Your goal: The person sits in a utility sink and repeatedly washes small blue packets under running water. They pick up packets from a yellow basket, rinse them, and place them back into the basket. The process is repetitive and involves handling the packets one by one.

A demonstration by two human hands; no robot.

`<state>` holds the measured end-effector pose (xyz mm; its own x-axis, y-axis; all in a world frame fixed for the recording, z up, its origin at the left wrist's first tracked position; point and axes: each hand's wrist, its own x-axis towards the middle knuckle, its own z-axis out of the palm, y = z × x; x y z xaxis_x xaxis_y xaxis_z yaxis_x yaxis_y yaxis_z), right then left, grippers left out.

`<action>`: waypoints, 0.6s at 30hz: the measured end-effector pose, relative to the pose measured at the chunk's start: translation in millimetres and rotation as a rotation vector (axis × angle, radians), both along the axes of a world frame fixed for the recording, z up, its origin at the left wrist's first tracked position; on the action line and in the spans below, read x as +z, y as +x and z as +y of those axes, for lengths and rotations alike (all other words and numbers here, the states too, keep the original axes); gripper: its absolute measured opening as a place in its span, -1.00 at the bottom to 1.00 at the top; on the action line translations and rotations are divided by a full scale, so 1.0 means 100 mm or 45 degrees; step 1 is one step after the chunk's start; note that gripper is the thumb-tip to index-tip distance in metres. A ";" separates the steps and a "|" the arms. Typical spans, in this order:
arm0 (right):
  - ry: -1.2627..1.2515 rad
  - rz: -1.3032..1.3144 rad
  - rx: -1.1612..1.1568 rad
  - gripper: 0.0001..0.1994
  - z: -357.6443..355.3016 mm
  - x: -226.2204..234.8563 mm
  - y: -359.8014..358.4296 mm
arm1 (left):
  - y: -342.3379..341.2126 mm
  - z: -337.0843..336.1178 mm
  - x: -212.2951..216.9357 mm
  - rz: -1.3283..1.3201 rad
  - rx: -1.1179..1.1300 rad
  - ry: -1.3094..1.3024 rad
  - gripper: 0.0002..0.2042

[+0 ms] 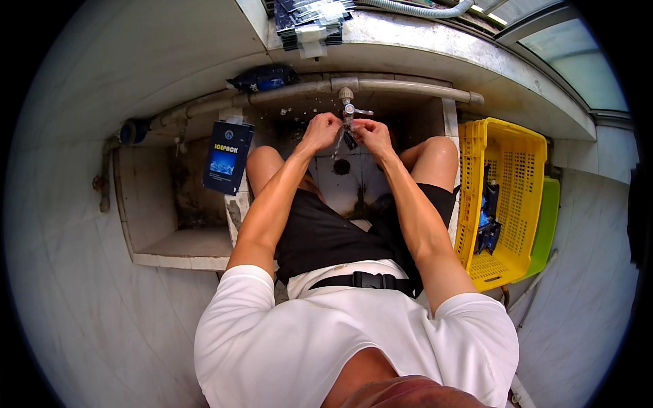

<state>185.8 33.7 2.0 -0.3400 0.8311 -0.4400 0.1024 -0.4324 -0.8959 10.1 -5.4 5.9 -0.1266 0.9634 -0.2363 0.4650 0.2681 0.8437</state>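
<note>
Your left hand and right hand are raised together under the tap, fingers curled and pinching a small dark pouch between them. Water runs from the tap over it. The pouch hangs just below the spout, above the drain hole in the trough floor; its long axis appears to run up and down, mouth toward the tap, though it is too small to be sure.

Packages noted: a dark blue rectangular packet with a pale picture panel stands upright on the low wall left of your left knee. A crumpled dark blue bag lies on the grey pipe along the back wall. A stack of dark flat packets with white labels sits on the stone ledge above the tap.

To your right, a yellow slotted crate holds several dark blue pouches, well apart from your hands; a green crate stands just behind it. Your knees flank the trough.
</note>
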 end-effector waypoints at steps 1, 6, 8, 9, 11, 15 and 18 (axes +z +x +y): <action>0.195 -0.035 0.015 -0.74 -0.06 -0.01 0.01 | -0.01 -0.02 0.02 -0.095 0.043 -0.072 -0.78; 0.725 -0.772 0.162 -0.75 -0.24 0.09 -0.19 | -0.09 0.04 -0.06 -0.445 0.140 -0.285 -0.77; 0.741 -0.809 0.129 -0.77 -0.28 0.15 -0.16 | -0.03 0.01 -0.03 -0.694 0.210 -0.421 -0.79; 0.757 -0.847 0.100 -0.79 -0.29 0.17 -0.14 | -0.01 0.03 -0.02 -0.716 0.189 -0.428 -0.81; 0.821 -0.874 0.113 -0.80 -0.30 0.17 -0.10 | 0.03 0.06 -0.08 -0.660 0.182 -0.335 -0.81; 0.976 -0.865 0.149 -0.80 -0.27 0.21 -0.07 | 0.11 0.13 -0.49 -0.544 0.365 0.003 -0.67; 0.990 -0.863 0.219 -0.80 -0.25 0.32 -0.18 | 0.03 0.17 -0.93 -0.513 0.395 0.074 -0.38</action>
